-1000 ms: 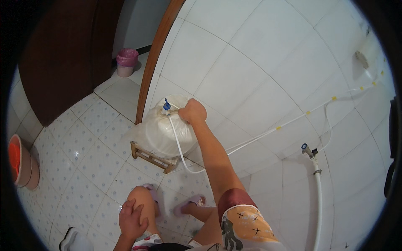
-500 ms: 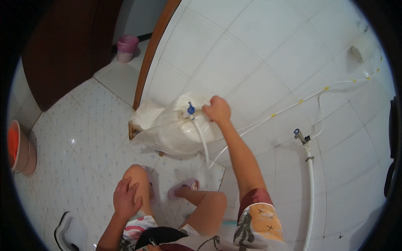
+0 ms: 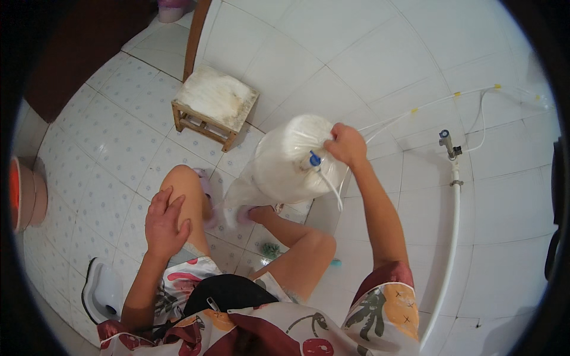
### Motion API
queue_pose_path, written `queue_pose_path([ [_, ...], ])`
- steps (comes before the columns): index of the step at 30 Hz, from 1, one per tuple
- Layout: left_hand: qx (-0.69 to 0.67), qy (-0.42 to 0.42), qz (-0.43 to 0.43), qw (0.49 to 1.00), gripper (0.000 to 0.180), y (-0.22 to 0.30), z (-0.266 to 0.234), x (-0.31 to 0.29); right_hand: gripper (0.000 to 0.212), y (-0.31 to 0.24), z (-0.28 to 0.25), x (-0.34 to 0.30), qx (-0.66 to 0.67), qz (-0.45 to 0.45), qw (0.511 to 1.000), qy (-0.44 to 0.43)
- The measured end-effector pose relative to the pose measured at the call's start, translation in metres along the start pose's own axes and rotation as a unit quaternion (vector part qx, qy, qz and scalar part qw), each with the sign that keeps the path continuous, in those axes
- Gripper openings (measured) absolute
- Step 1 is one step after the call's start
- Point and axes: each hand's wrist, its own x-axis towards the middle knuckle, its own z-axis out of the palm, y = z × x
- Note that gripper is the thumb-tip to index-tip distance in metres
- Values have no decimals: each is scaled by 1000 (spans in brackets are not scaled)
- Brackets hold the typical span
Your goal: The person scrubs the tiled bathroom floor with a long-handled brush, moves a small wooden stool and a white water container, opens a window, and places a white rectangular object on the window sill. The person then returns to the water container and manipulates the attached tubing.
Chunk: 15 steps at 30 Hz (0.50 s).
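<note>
White plastic bag [image 3: 291, 160], bulging and tied at its blue-capped neck, hangs above the floor tiles, just right of the small wooden stool [image 3: 215, 105]. Right hand [image 3: 346, 145] clenches the bag's neck. Left hand [image 3: 164, 222] rests open, fingers spread, on the left thigh.

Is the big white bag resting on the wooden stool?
No, the white bag hangs from the right hand, apart from the wooden stool, whose top is bare.

Wooden stool [image 3: 215, 107] on tiled floor [image 3: 107, 160]
</note>
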Motion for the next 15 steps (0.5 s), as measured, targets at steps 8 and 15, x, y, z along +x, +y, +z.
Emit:
queue_pose_path([
  [8,59,-26,3,998,50,16,3,16,26,38,98,-2,34,47,997,-40],
  [15,69,-42,-23,996,51,34,13,34,21,60,163,16,27,35,997,-66],
])
